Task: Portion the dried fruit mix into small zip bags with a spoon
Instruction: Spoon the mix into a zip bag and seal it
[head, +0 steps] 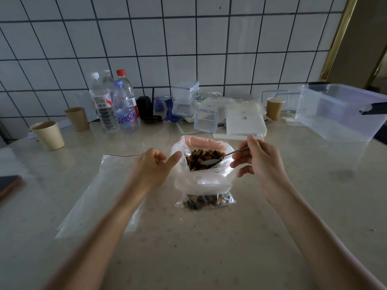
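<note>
Over the counter (272,206), right in front of me, sits the big plastic bag (201,181) w/ the dried fruit mix (201,159) showing in its open mouth. My right hand (259,164) pinches the spoon (222,159) handle btwn thumb and fingertips, other fingers loosely curled below. Bowl of the spoon is down at the mix, near side of the opening, tilted low. Can't tell if it's loaded yet, looks mostly bare metal on top.

My left hand (152,166) hovers just beside the bag's left rim, thumb stuck out toward the plastic, fingers curled in, holding nothing as far as I can see. Thumb tip is right at the bag edge, touching or nearly, can't say which.

Zip bags: one flat and empty (90,195) w/ a red seal line, lying under my left forearm. A second small zip bag (207,201), already w/ fruit in it, lies at the foot of the big bag, nearest me.

Step in hand, I reckon: scooping. To do it well, steady the floppy rim w/ the left thumb so the mouth stays wide, push the spoon under the mix not across the top, lift level, no heaping, bits roll off easy. Then the empty zip bag needs opening and bringing close to the big bag, so the carry is short and spills land on plastic, not counter.
</note>
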A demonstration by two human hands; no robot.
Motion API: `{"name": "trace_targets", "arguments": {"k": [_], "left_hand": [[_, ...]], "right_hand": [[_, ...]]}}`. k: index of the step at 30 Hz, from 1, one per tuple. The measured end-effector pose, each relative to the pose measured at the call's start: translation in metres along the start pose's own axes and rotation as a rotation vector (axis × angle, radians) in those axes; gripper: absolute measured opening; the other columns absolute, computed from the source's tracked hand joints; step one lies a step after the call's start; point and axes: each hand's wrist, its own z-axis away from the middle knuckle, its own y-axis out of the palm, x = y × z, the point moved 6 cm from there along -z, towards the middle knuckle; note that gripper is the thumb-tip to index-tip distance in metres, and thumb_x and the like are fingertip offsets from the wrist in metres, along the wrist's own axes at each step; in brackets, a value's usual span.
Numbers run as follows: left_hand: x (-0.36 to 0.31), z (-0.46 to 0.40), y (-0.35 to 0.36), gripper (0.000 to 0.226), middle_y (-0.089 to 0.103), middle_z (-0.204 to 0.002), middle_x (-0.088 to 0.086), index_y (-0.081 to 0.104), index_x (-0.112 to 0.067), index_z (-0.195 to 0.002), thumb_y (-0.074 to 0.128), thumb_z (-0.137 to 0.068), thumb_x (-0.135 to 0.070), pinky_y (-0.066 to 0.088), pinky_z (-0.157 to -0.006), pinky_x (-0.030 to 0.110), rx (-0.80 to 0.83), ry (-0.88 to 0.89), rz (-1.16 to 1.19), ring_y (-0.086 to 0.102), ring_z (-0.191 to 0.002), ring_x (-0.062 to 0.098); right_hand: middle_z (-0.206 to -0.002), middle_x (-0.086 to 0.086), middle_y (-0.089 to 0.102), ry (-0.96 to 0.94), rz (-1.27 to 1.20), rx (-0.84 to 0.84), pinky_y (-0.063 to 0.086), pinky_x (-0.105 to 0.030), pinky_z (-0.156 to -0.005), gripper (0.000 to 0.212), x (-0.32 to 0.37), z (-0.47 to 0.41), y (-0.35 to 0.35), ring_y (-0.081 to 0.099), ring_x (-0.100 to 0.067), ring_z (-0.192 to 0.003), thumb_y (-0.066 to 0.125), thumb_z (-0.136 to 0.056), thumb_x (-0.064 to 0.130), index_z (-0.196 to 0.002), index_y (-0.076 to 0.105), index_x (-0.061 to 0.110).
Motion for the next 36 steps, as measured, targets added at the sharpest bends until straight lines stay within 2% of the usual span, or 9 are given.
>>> {"name": "trace_targets", "arguments": {"k": [3, 6, 9, 14, 19, 22, 30, 33, 36], "left_hand": [[-0.005, -0.005, 0.014, 0.083, 0.069, -0.103, -0.009, 0.064, -0.013, -0.123, 0.056, -0.082, -0.084, 0.048, -0.084, 0.035, 0.079, 0.0, -0.037, 0.064, -0.101, 0.015], [-0.009, -0.006, 0.027, 0.06, 0.068, -0.088, -0.004, 0.065, -0.017, -0.098, 0.061, -0.085, -0.075, 0.046, -0.066, 0.033, 0.113, 0.031, -0.132, 0.062, -0.081, 0.013], [-0.01, -0.007, 0.029, 0.022, 0.064, -0.089, -0.004, 0.055, -0.025, -0.088, 0.069, -0.088, -0.042, 0.039, -0.057, 0.03, 0.101, 0.053, -0.129, 0.056, -0.076, 0.009], [-0.013, -0.005, 0.027, 0.017, 0.064, -0.082, -0.008, 0.055, -0.03, -0.081, 0.071, -0.087, -0.027, 0.037, -0.053, 0.027, 0.093, 0.071, 0.001, 0.059, -0.071, 0.01], [-0.008, -0.002, 0.028, 0.024, 0.074, -0.1, 0.004, 0.068, -0.016, -0.111, 0.075, -0.089, -0.021, 0.062, -0.074, 0.042, 0.167, -0.021, 0.263, 0.072, -0.088, 0.023], [-0.004, 0.002, 0.028, 0.027, 0.077, -0.104, 0.007, 0.068, -0.015, -0.117, 0.073, -0.09, -0.014, 0.062, -0.087, 0.05, 0.197, -0.08, 0.374, 0.075, -0.094, 0.026], [-0.006, 0.008, 0.029, 0.02, 0.082, -0.097, 0.004, 0.072, -0.017, -0.115, 0.073, -0.094, -0.019, 0.063, -0.084, 0.04, 0.229, -0.15, 0.629, 0.079, -0.091, 0.021], [-0.007, 0.008, 0.026, 0.021, 0.081, -0.1, 0.005, 0.072, -0.014, -0.118, 0.071, -0.098, -0.021, 0.059, -0.075, 0.032, 0.221, -0.153, 0.681, 0.079, -0.091, 0.02], [-0.004, 0.006, 0.021, 0.027, 0.078, -0.111, 0.004, 0.069, -0.018, -0.123, 0.07, -0.098, -0.029, 0.06, -0.081, 0.033, 0.218, -0.139, 0.595, 0.075, -0.1, 0.021]], "right_hand": [[-0.069, -0.011, 0.072, -0.043, 0.137, 0.025, 0.052, -0.035, -0.043, 0.035, -0.004, -0.001, 0.002, 0.07, -0.027, -0.06, 0.046, -0.11, 0.024, -0.091, 0.064, 0.002], [-0.072, -0.01, 0.075, -0.088, 0.239, 0.094, 0.056, -0.035, -0.044, 0.028, -0.007, 0.0, 0.009, 0.074, -0.024, -0.061, 0.051, -0.109, 0.022, -0.092, 0.065, 0.004], [-0.075, -0.01, 0.078, -0.052, 0.221, 0.126, 0.055, -0.03, -0.045, 0.026, -0.013, 0.001, 0.017, 0.076, -0.025, -0.064, 0.055, -0.107, 0.02, -0.092, 0.067, 0.004], [-0.081, -0.006, 0.08, -0.015, 0.212, 0.117, 0.056, -0.026, -0.052, 0.023, -0.021, 0.002, 0.023, 0.079, -0.023, -0.074, 0.055, -0.107, 0.02, -0.096, 0.071, 0.006], [-0.096, -0.006, 0.081, 0.169, 0.088, 0.212, 0.056, -0.024, -0.054, 0.034, -0.03, 0.006, 0.035, 0.079, -0.017, -0.09, 0.047, -0.111, 0.028, -0.113, 0.07, 0.003], [-0.099, -0.007, 0.081, 0.223, 0.06, 0.23, 0.058, -0.027, -0.056, 0.034, -0.031, 0.008, 0.035, 0.078, -0.018, -0.093, 0.042, -0.112, 0.025, -0.118, 0.067, 0.003], [-0.099, -0.015, 0.08, 0.296, -0.074, 0.133, 0.056, -0.039, -0.067, 0.031, -0.034, 0.005, 0.022, 0.078, -0.032, -0.092, 0.042, -0.11, 0.018, -0.114, 0.068, 0.002], [-0.097, -0.018, 0.079, 0.303, -0.116, 0.093, 0.055, -0.036, -0.062, 0.031, -0.034, 0.003, 0.018, 0.078, -0.033, -0.088, 0.042, -0.11, 0.017, -0.109, 0.068, 0.001], [-0.095, -0.02, 0.079, 0.279, -0.133, 0.057, 0.057, -0.035, -0.056, 0.033, -0.031, 0.002, 0.012, 0.078, -0.034, -0.086, 0.04, -0.11, 0.017, -0.104, 0.068, 0.002]]}}
